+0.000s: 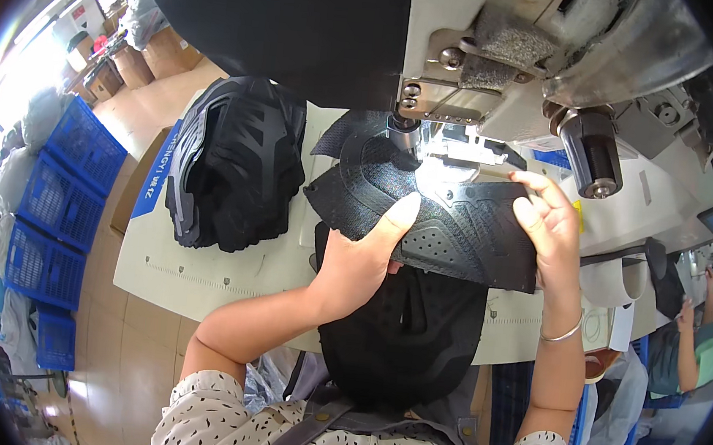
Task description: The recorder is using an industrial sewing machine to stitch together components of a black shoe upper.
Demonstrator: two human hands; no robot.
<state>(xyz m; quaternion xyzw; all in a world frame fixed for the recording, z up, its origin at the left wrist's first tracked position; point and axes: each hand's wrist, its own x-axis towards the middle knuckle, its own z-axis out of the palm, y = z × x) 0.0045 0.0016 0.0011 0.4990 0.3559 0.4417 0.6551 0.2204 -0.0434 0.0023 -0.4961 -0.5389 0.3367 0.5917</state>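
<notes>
A flat black shoe upper (pixel 490 243), with mesh, raised lines and a perforated patch, lies under the lit needle area of a sewing machine (pixel 445 78). My left hand (pixel 360 261) grips its near left edge, thumb pressed on top and fingers hidden beneath. At the right end, my right hand (pixel 554 240) pinches the edge between thumb and fingers. The upper's far left part curves away beneath the presser area, where glare hides the needle. More black uppers (pixel 401 345) hang over the table's front edge, below my hands.
A pile of black shoe uppers (pixel 247 162) sits on the pale table (pixel 190 280) to the left. Blue crates (pixel 48 263) line the floor further left. A dark machine knob (pixel 591 154) juts out at the right. Another person (pixel 693 354) sits at far right.
</notes>
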